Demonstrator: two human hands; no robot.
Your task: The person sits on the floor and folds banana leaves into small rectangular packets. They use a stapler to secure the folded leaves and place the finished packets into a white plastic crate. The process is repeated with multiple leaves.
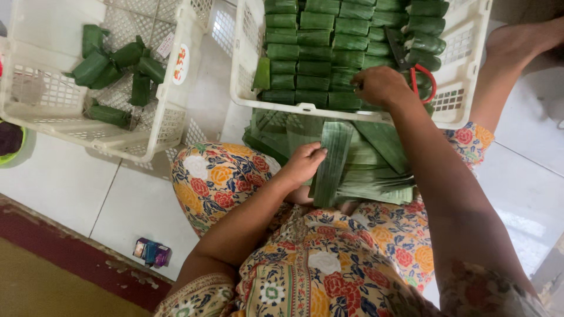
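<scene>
Banana-leaf strips (352, 164) lie stacked on the person's lap, just below the near rim of a white plastic basket (247, 88). The left hand (304, 164) grips one folded strip at the left edge of the stack, fingers curled over it. The right hand (380, 86) reaches into the basket, closed loosely on a wrapped green leaf parcel (346, 100) in the front row of many packed parcels. Red-handled scissors (420, 76) rest beside that hand. A second white basket (35, 111) with a few loose parcels sits to the left on the tiled floor (70, 188).
</scene>
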